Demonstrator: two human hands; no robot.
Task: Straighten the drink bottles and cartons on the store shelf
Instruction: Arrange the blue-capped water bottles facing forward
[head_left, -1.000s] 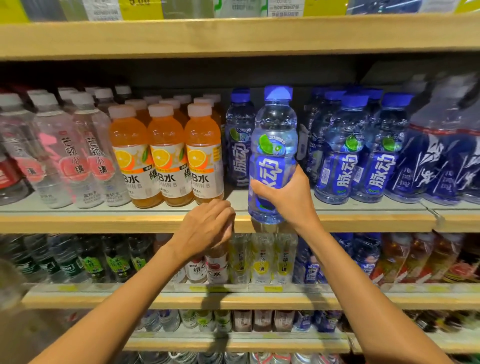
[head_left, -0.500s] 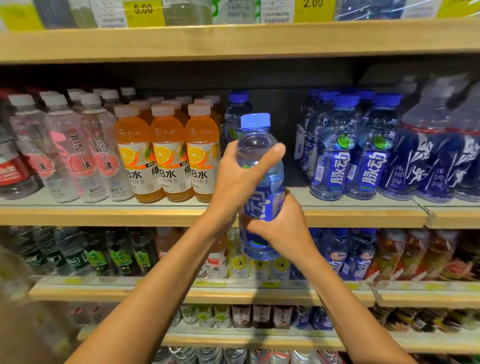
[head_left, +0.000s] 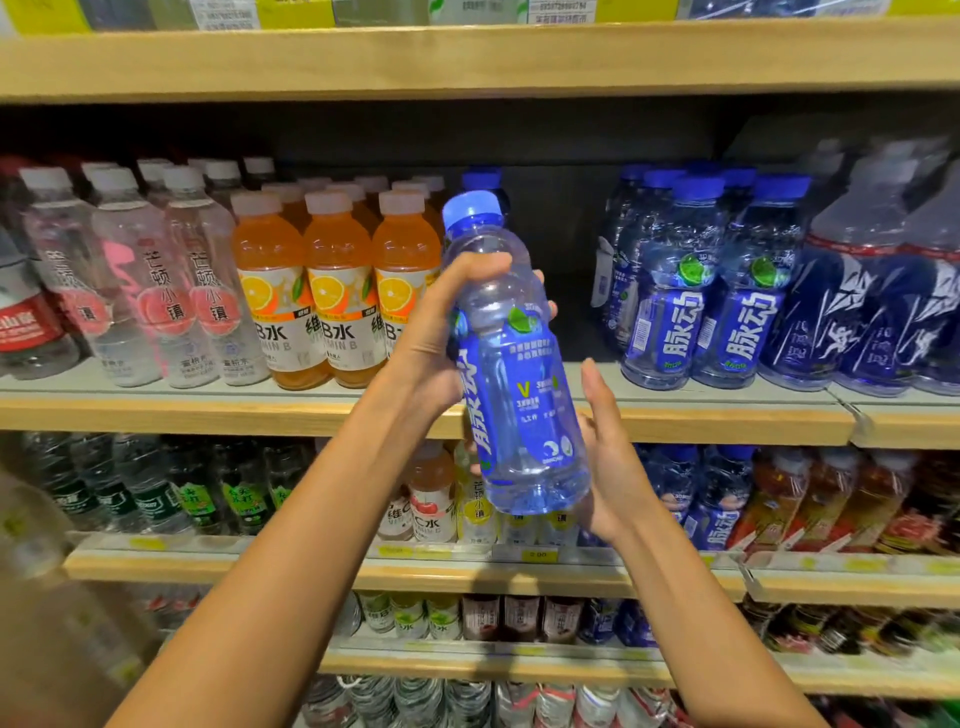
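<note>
Head camera faces the shelves (head_left: 467, 57) closely (slightly downward).

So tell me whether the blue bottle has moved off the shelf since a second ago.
Yes. The blue bottle stood on the shelf edge; now it is lifted off, held out in front of it, tilted.

Blue-capped, blue-label clear bottle (head_left: 511, 364); orange bottles (head_left: 340, 291)

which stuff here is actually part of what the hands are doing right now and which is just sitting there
In the job:
blue-cap bottle, tilted, off the shelf
left hand, gripping its upper part
right hand, by its base
empty shelf gap

Just sitting there:
orange drink bottles
pink-label bottles
lower-shelf bottles
</note>
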